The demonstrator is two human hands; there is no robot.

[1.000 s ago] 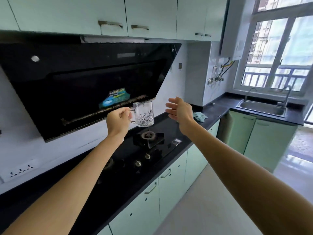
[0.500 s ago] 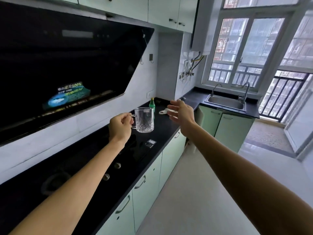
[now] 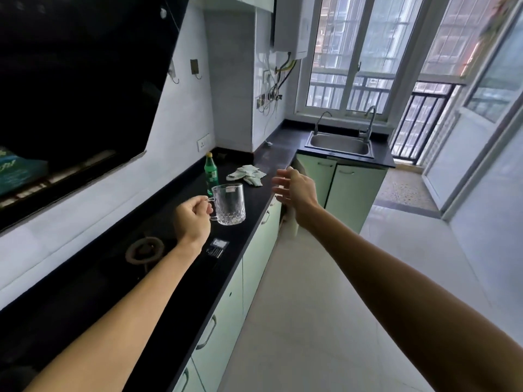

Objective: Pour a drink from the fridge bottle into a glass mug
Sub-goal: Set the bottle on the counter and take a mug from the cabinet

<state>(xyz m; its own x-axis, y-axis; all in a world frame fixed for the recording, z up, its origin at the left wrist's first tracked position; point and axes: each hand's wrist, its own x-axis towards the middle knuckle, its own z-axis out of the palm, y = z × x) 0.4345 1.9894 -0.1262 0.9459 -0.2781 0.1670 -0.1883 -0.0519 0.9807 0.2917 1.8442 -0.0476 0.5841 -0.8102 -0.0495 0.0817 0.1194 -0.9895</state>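
Observation:
My left hand (image 3: 193,217) grips the handle of a clear cut-glass mug (image 3: 228,204) and holds it upright over the black counter (image 3: 243,241). The mug looks empty. Just behind it a green bottle (image 3: 210,171) with a yellow cap stands on the counter. My right hand (image 3: 295,188) hovers to the right of the mug, beyond the counter's front edge, fingers spread and holding nothing.
A crumpled pale cloth (image 3: 247,174) lies on the counter past the bottle. A gas burner (image 3: 145,248) is below my left wrist. The black range hood (image 3: 85,80) overhangs on the left. A steel sink (image 3: 341,144) sits under the window. Tiled floor stretches to the right.
The view has swung right along the counter. The mug, held in my left hand, has travelled from above the burner towards the green bottle, and my right hand stays beside it.

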